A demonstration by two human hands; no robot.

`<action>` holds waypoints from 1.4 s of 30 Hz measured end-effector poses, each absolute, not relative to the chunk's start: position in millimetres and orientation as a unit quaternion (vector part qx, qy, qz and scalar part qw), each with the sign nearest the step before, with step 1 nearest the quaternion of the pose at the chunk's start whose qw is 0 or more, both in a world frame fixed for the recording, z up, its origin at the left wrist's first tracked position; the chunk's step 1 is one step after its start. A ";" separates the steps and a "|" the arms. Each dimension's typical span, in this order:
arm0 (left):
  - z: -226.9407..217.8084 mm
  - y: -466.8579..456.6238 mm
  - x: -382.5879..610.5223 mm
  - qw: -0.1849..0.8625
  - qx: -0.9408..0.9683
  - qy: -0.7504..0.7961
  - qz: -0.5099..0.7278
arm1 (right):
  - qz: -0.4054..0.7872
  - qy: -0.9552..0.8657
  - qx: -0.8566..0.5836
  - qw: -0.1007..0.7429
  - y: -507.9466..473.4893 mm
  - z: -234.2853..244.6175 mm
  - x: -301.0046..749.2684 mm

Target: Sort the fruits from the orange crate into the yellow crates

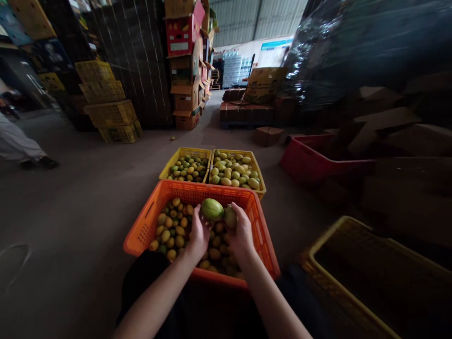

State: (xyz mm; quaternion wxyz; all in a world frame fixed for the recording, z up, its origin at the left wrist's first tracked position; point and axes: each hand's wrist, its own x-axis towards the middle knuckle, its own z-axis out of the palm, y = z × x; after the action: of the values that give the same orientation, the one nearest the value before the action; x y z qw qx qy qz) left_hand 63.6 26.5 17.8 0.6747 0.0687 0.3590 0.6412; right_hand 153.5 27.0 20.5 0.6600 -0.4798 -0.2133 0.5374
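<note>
Over the big orange crate [139, 230], my left hand [199, 234] is closed around a green mango [212, 210]. My right hand [243, 231] grips a second, duller green mango [230, 218], its fingers curled over the far side. The two fruits are side by side, nearly touching. Beneath my hands, the crate holds many small yellow-orange mangoes [180, 230] with some green ones among them; my hands and forearms hide part of them. Against its far side stand a left yellow crate [163, 172] of green and yellow fruit and a right yellow crate [260, 178] of larger pale-green mangoes.
To my right is a yellow crate [348, 278], with a red bin [303, 162] beyond it among cardboard. Yellow crates [111, 113] are stacked at left, near a person's leg [19, 141]. Cardboard boxes [185, 101] tower ahead. A small fruit [172, 138] lies on the floor.
</note>
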 end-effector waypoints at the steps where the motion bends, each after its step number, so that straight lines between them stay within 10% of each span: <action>1: 17.8 25.7 62.9 0.676 0.067 0.357 0.641 | 0.537 -0.208 -0.487 0.657 27.2 23.6 157.9; 15: 12.4 13.8 34.2 0.835 0.079 0.261 0.479 | 0.530 -0.289 -0.477 0.639 29.3 39.8 169.2; 42: 23.9 37.6 69.7 0.704 0.090 0.254 0.656 | 0.456 -0.319 -0.444 0.703 23.5 29.3 151.2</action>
State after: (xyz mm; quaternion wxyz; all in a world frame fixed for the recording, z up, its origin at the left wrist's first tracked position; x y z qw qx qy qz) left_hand 69.7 37.6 23.9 0.7045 0.0898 0.2544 0.6564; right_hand 151.2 23.5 29.3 0.7027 -0.4435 -0.3191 0.4557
